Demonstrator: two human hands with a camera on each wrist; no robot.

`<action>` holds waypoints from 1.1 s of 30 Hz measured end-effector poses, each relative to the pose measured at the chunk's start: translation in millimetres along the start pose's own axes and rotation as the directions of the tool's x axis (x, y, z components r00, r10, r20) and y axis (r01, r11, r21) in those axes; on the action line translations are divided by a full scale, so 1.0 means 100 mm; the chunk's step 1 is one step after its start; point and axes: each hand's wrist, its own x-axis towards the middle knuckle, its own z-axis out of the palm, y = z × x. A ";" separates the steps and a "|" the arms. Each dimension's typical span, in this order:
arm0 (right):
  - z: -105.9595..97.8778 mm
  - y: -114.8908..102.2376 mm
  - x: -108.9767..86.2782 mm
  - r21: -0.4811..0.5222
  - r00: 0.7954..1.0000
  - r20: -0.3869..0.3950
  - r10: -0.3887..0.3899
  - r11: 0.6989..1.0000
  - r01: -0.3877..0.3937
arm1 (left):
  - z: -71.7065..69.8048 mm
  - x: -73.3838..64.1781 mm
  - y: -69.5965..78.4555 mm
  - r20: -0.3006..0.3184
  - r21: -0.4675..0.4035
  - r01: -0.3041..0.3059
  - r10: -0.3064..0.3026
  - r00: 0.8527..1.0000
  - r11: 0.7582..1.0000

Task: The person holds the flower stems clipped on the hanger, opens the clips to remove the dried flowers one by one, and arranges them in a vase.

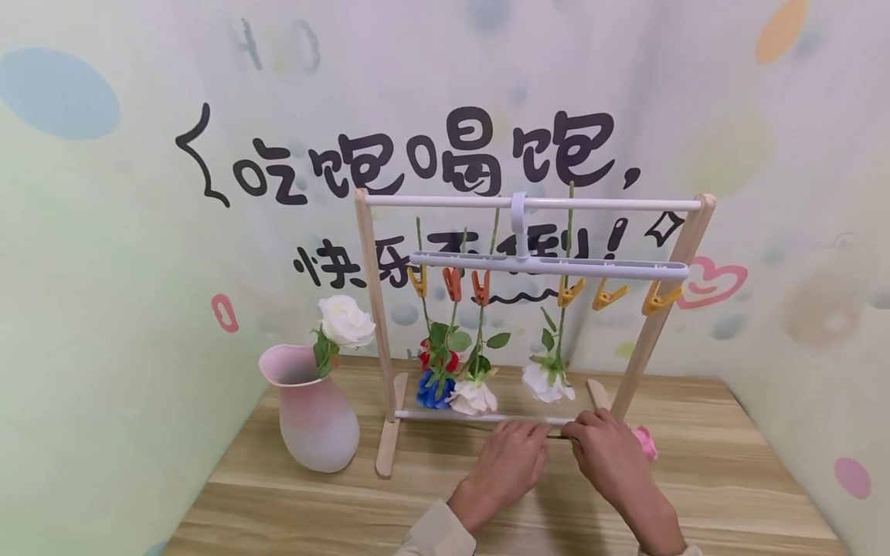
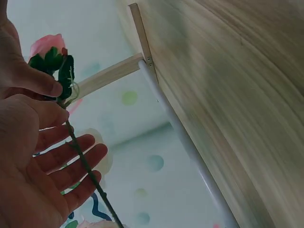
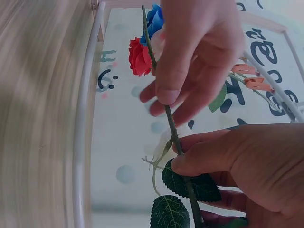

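A pink rose with a long green stem is held by both hands in front of the rack. My right hand pinches the stem near the bloom, by the dark leaves. Further down the stem, my left hand holds it between thumb and fingers, its other fingers loosely extended behind. In the left wrist view the pink bloom points up, beyond the right hand. A thin side sprig sticks out beside the right thumb in the right wrist view.
A wooden rack carries a lilac hanger with orange and yellow clips. Red, blue, pale pink and white flowers hang upside down. A pink-white vase holding a white rose stands at left.
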 end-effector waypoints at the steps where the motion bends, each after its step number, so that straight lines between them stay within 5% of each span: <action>1: 0.00 -0.01 0.00 0.000 1.000 -0.003 -0.003 1.000 0.003 | 0.01 0.00 0.00 -0.008 0.019 0.001 -0.001 1.000 1.000; 6: 0.00 -0.03 0.03 -0.017 0.997 -0.044 -0.057 0.998 0.056 | 0.01 -0.02 -0.03 -0.021 0.082 0.001 0.001 1.000 0.997; 12: 0.07 -0.03 0.05 -0.043 0.985 -0.094 -0.144 0.989 0.140 | -0.04 -0.05 -0.04 0.083 0.062 0.013 -0.019 0.996 0.998; 19: 0.00 -0.08 0.13 0.049 0.963 -0.197 -0.182 0.980 0.195 | -0.13 -0.07 -0.04 0.092 0.030 0.050 -0.052 0.994 0.998; 24: -0.13 -0.11 0.23 0.099 0.904 -0.405 -0.138 0.976 0.193 | -0.19 -0.07 -0.04 0.077 -0.023 0.073 -0.071 0.995 0.997; 28: -0.24 -0.08 0.29 0.114 0.834 -0.544 -0.090 0.977 0.180 | -0.26 -0.08 -0.04 0.054 -0.067 0.095 -0.092 0.994 0.993; 33: -0.33 -0.06 0.34 0.160 0.719 -0.695 -0.016 0.971 0.176 | -0.36 -0.09 -0.06 0.024 -0.115 0.114 -0.112 0.993 0.987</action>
